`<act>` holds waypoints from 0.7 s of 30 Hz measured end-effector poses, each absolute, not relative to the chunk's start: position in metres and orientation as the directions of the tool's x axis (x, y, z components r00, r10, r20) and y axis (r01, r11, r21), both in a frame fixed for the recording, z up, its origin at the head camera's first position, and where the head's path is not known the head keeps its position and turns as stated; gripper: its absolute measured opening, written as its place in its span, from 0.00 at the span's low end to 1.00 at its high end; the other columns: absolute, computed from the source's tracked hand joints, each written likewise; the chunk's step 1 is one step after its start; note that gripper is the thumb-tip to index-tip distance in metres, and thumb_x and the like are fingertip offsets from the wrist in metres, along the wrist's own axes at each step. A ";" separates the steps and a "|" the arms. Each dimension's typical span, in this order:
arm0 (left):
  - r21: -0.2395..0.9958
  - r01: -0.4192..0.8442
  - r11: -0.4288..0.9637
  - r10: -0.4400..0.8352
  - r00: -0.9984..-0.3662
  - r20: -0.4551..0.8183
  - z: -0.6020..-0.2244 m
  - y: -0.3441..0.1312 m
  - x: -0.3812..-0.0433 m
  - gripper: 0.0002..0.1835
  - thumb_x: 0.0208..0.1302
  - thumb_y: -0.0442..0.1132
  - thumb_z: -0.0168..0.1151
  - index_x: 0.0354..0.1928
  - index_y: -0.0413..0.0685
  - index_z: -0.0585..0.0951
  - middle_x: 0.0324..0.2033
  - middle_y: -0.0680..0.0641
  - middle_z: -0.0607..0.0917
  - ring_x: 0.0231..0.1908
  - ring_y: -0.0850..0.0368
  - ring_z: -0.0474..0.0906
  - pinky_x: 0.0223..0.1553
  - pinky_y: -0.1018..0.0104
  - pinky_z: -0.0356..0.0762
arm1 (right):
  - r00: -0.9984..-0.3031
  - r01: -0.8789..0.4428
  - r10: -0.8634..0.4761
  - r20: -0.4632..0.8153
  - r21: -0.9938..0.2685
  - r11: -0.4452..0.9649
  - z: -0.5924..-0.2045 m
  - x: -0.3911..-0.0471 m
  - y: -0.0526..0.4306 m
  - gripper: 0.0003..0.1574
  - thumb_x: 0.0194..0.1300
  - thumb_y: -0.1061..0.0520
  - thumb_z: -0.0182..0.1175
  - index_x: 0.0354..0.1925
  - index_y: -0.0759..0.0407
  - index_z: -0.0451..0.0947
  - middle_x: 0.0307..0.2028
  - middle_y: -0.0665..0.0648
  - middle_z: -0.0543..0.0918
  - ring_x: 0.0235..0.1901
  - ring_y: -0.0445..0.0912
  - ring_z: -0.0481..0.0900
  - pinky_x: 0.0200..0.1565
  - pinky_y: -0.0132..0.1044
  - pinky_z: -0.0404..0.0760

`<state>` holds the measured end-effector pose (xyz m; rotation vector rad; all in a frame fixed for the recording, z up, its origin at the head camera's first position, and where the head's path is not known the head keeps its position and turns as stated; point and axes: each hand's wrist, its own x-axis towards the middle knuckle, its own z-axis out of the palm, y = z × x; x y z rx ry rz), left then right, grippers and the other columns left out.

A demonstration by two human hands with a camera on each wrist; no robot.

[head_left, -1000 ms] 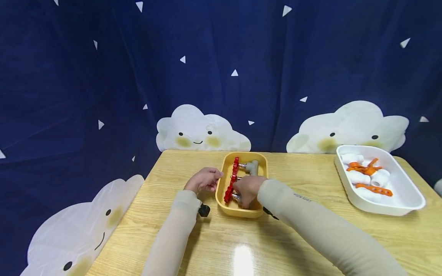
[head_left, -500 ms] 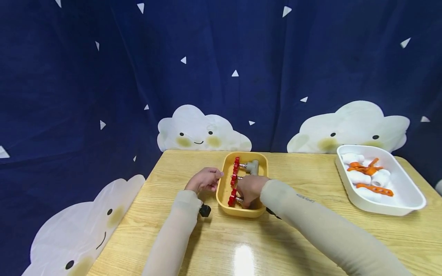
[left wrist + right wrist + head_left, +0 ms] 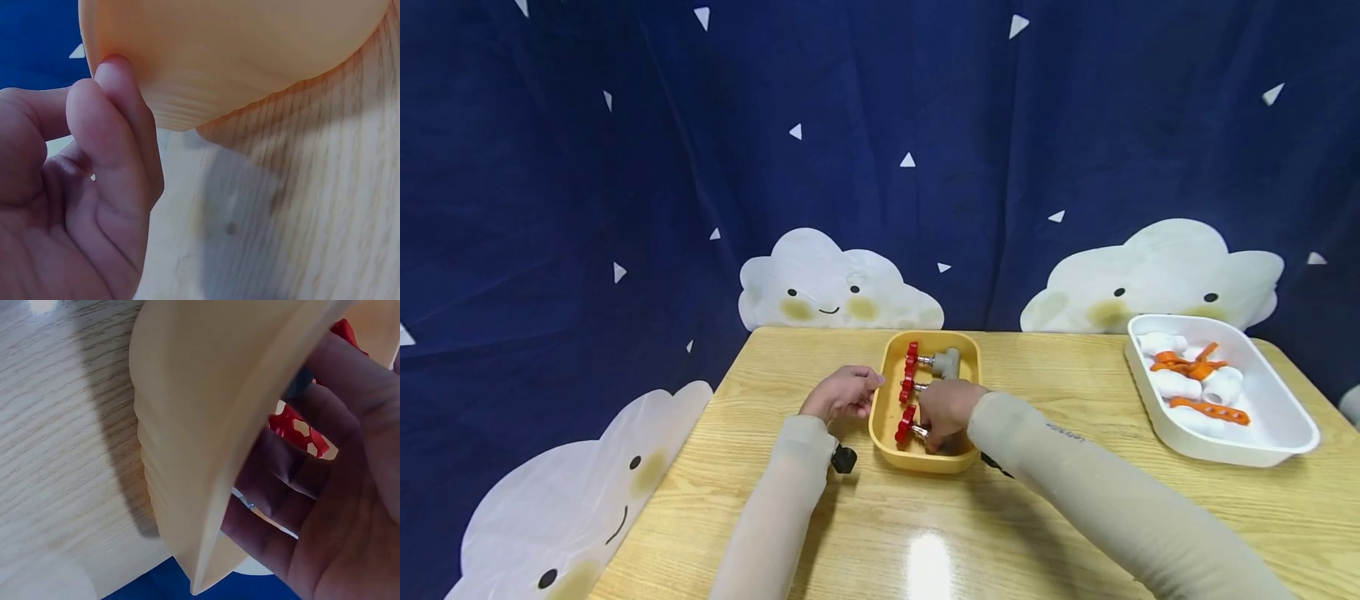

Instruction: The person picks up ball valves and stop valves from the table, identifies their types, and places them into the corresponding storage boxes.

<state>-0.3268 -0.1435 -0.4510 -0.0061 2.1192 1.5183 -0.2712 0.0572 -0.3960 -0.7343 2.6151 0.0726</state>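
Observation:
A yellow tray point(image 3: 889, 454) holds several valves with grey bodies, metal stems and red handwheels. The farthest valve point(image 3: 946, 363) lies at the back, its wheel pointing left. Beside it, a middle valve point(image 3: 907, 387) is partly covered by my right hand. My right hand point(image 3: 951, 408) reaches inside and grips the nearest valve point(image 3: 906, 425) by its body, which the fingers mostly hide; a bit of grey body point(image 3: 300, 382) shows between them in the right wrist view. My left hand point(image 3: 844, 392) pinches the tray's left rim, thumb and fingertips at the edge in the left wrist view.
A white tray point(image 3: 1277, 417) stands at the table's right side, with white pipe fittings point(image 3: 1176, 385) and orange straps point(image 3: 1210, 411) in it. The wooden table point(image 3: 790, 358) meets a dark blue curtain point(image 3: 850, 100) at its back edge.
The nearest valve has shifted slightly right, its red wheel now separated from the middle one. My right hand moved a little right with it; my left hand stayed at the rim.

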 end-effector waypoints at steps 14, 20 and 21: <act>0.880 -0.266 0.394 0.308 -0.864 -0.399 -0.455 -0.142 -0.324 0.16 0.75 0.45 0.53 0.43 0.35 0.77 0.22 0.51 0.77 0.17 0.62 0.73 0.19 0.74 0.73 | -0.774 -0.565 -0.619 -0.133 -0.299 0.769 -0.380 -0.247 0.117 0.22 0.66 0.48 0.64 0.55 0.55 0.81 0.51 0.56 0.84 0.50 0.50 0.81 0.57 0.50 0.79; 0.883 -0.260 0.390 0.319 -0.862 -0.394 -0.452 -0.147 -0.323 0.15 0.75 0.45 0.52 0.42 0.36 0.76 0.22 0.50 0.78 0.17 0.62 0.73 0.20 0.74 0.73 | -0.777 -0.615 -0.623 0.090 -0.320 0.721 -0.376 -0.229 0.160 0.20 0.67 0.49 0.63 0.54 0.56 0.82 0.50 0.56 0.83 0.51 0.51 0.81 0.55 0.50 0.80; 0.884 -0.261 0.387 0.323 -0.860 -0.395 -0.453 -0.146 -0.324 0.15 0.75 0.44 0.52 0.42 0.36 0.76 0.22 0.51 0.78 0.17 0.62 0.73 0.20 0.74 0.73 | -0.779 -0.618 -0.616 0.116 -0.310 0.723 -0.376 -0.228 0.167 0.21 0.67 0.50 0.63 0.54 0.56 0.81 0.50 0.57 0.83 0.51 0.52 0.81 0.55 0.51 0.80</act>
